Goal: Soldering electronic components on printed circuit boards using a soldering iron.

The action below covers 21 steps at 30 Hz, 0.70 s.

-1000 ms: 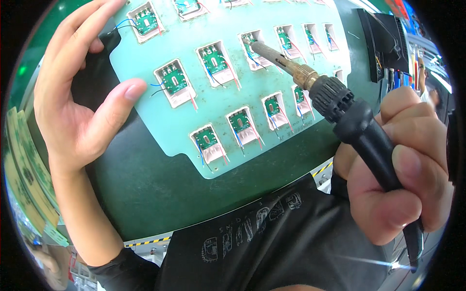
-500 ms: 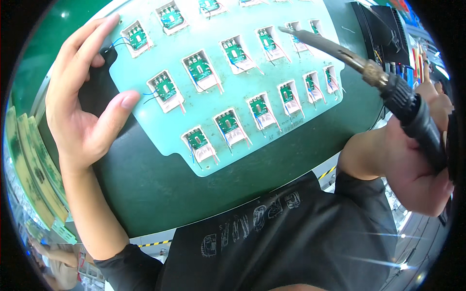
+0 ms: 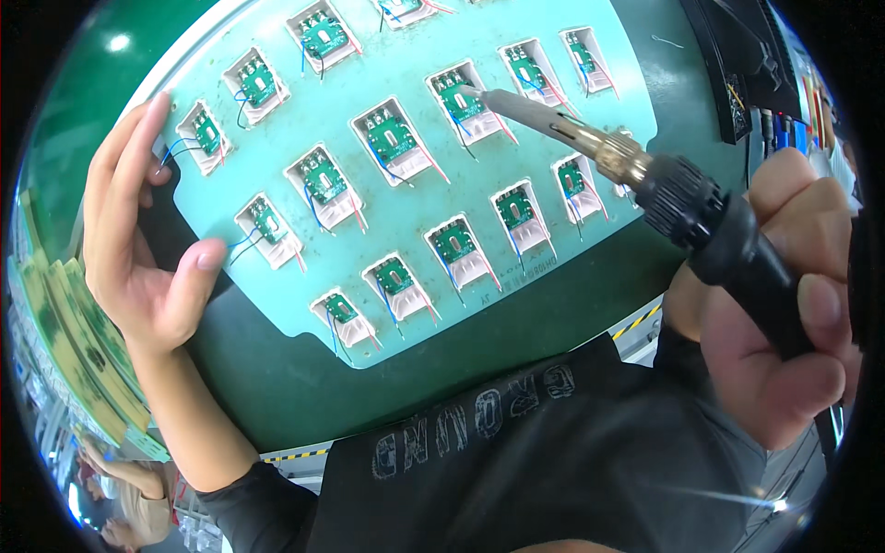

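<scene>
A soldering iron (image 3: 701, 207) with a black handle and metal tip is gripped in my right hand (image 3: 793, 304) at the right. Its tip points left, over the light green tray (image 3: 304, 276); whether it touches a board I cannot tell. White housings sit in rows of cut-outs in the tray, each with a small green circuit board (image 3: 392, 136) and thin blue, black and red wires. My left hand (image 3: 138, 249) is at the tray's left edge, thumb and fingers apart, holding nothing. Its fingertips are close to the blue wires of the leftmost housings.
The tray lies on a dark green table (image 3: 277, 387). Curved yellow-green strips (image 3: 83, 350) are stacked at the left. A black box-shaped thing (image 3: 737, 69) stands at the far right, with tools behind it. Another person (image 3: 138, 498) shows at the lower left.
The soldering iron has come left and nearer, its tip now over a more central housing. The tray appears lower and further left in view. My left hand keeps its spread pose at the edge.
</scene>
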Tool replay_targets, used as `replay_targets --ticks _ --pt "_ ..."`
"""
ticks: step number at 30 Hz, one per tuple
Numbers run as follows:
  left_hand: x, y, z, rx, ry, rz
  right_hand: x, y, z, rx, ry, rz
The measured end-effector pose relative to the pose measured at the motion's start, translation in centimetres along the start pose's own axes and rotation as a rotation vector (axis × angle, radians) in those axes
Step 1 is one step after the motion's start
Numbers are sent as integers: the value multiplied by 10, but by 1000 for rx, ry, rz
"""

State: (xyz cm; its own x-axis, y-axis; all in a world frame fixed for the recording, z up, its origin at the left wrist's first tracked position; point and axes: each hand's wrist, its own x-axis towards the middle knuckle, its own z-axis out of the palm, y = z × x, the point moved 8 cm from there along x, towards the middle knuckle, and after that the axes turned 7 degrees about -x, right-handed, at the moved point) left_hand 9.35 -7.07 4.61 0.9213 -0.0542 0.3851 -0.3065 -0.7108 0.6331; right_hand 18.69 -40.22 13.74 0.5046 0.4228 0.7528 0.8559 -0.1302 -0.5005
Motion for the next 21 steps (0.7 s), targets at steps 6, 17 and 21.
replay_targets --ticks 6,17,21 --pt "-3 -2 -2 22 25 -43 -1 21 -17 40 95 55" --pt "-1 -2 0 -37 49 -109 9 79 -55 102 298 294" --pt "0 0 1 -48 44 -103 8 85 -60 93 326 328"
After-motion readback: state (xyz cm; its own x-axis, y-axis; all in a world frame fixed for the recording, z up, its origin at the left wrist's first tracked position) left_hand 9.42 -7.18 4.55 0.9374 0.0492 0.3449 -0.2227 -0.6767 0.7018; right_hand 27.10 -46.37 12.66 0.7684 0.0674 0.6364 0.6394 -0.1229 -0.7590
